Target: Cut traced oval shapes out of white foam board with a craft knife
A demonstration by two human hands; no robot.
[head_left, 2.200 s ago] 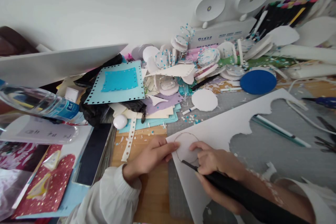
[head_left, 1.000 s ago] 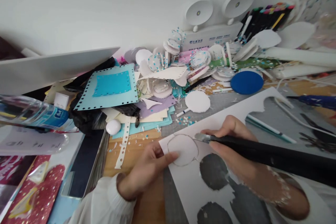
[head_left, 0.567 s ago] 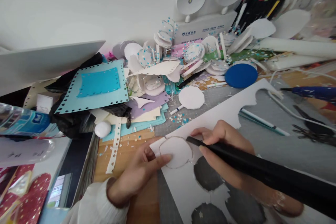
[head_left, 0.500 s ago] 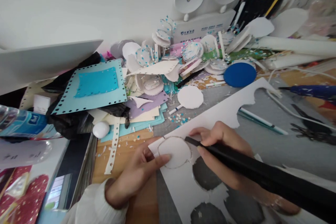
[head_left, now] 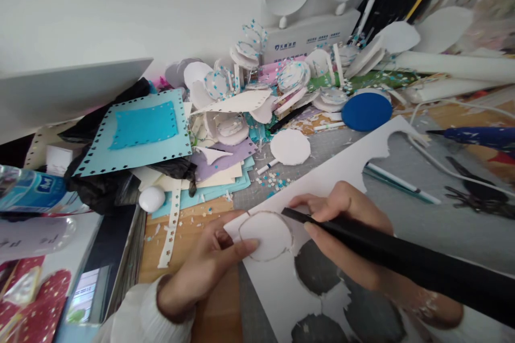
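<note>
A white sheet of foam board (head_left: 267,292) lies at a slant on the grey cutting mat, with a round outline scored near its left corner and several ragged round holes. My left hand (head_left: 219,257) pinches that corner, thumb on top inside the outline and fingers partly hidden beneath. In my right hand (head_left: 346,220) is a long black cutter (head_left: 386,249), gripped near its narrow end. Its tip rests at the upper right of the outline; the blade itself cannot be made out.
Beyond the board lie a white disc (head_left: 290,147), a blue disc (head_left: 366,111) and a heap of white round pieces. Turquoise sheets (head_left: 181,143) and a white ball (head_left: 152,199) are at left. A glue gun (head_left: 478,136), its cord and scissors (head_left: 478,193) lie at right.
The whole view has shifted slightly. Both hands keep nearly the same hold, and the cutter's tip stays by the upper right of the outline.
</note>
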